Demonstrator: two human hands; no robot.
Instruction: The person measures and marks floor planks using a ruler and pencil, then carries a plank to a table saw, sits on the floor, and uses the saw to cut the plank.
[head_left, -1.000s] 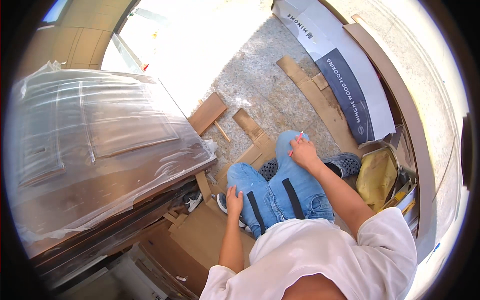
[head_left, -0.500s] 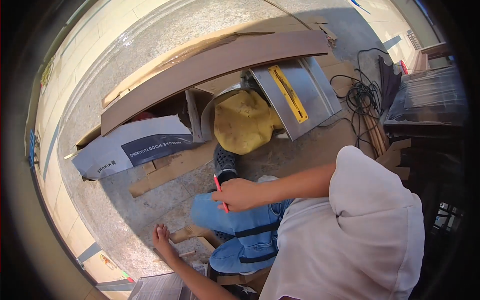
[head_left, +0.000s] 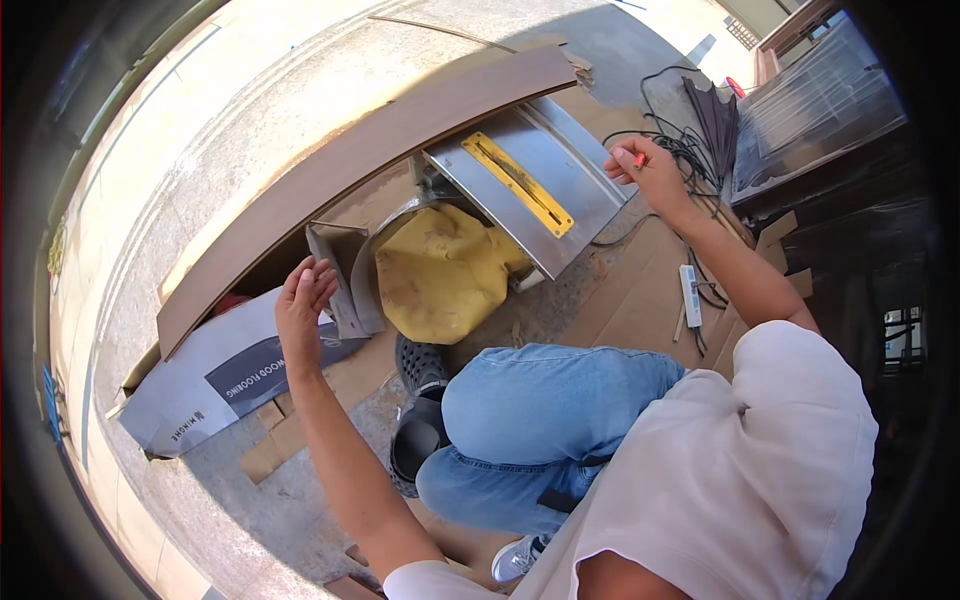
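My right hand (head_left: 645,175) is closed around a red pencil (head_left: 640,160) above the right edge of a table saw's metal top (head_left: 560,130). A yellow insert (head_left: 518,183) with a long slot lies in that top. My left hand (head_left: 304,300) is raised by a cardboard box flap, its fingers loosely bent and apart, holding nothing. Beyond both hands a long brown floorboard (head_left: 370,170) lies across the box and beside the saw top. A yellow bag-like cover (head_left: 445,275) bulges from the near side of the saw.
A white-and-dark flooring carton (head_left: 235,375) lies at the left. Black cables (head_left: 690,150) coil at the right, with a white power strip (head_left: 690,295) on flat cardboard (head_left: 630,290). A folded dark umbrella (head_left: 712,125) leans by plastic-wrapped stacks (head_left: 815,110).
My right hand has moved up and right with the pencil, from over my knees to beside the saw top. My left hand has risen toward the box. The view has shifted as well.
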